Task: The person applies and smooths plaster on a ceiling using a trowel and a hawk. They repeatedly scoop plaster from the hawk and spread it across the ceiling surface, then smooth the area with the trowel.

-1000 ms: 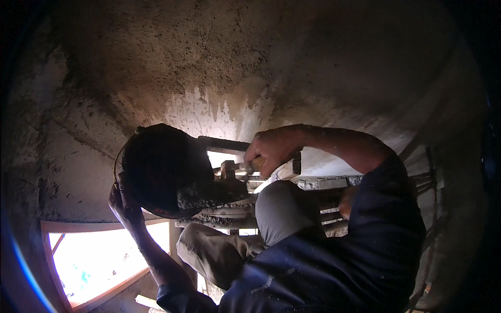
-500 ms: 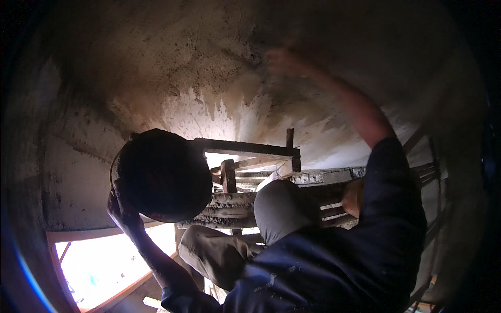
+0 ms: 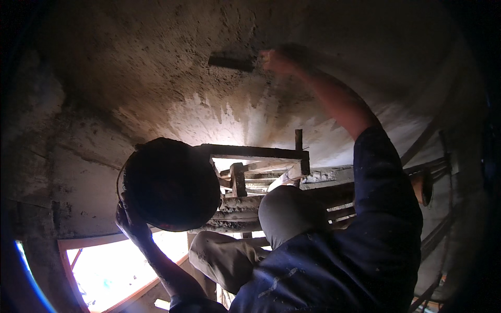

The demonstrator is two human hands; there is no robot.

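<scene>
Head view. Item: trowel (image 3: 231, 63), one, dark flat blade, lying against the rough, pitted upper part of the plastered wall (image 3: 156, 62), above the middle of the scene. Its handle cannot be made out.

Item: right hand (image 3: 282, 61), bare, blurred, clamped on the trowel at the right end of the blade; forearm bent, dark blue sleeve (image 3: 386, 193) to the elbow.

Item: bucket (image 3: 169, 185), one, black, round, its inside too dark to read; situated below and left of the trowel, well apart from it. Thin wire handle at its left edge.

Item: left hand (image 3: 133, 221), bare, clamped on the bucket at its lower left side. The two hands are far apart.

Surroundings: timber frame (image 3: 255, 152), dark, running rightward from just beside the bucket, with a short upright at its far end; wooden planks (image 3: 229, 215), stacked, below the frame; two bent knees in grey trousers (image 3: 284, 214), in front of the planks; window opening (image 3: 112, 268), orange-brown surround, glaring white, lower left.
</scene>
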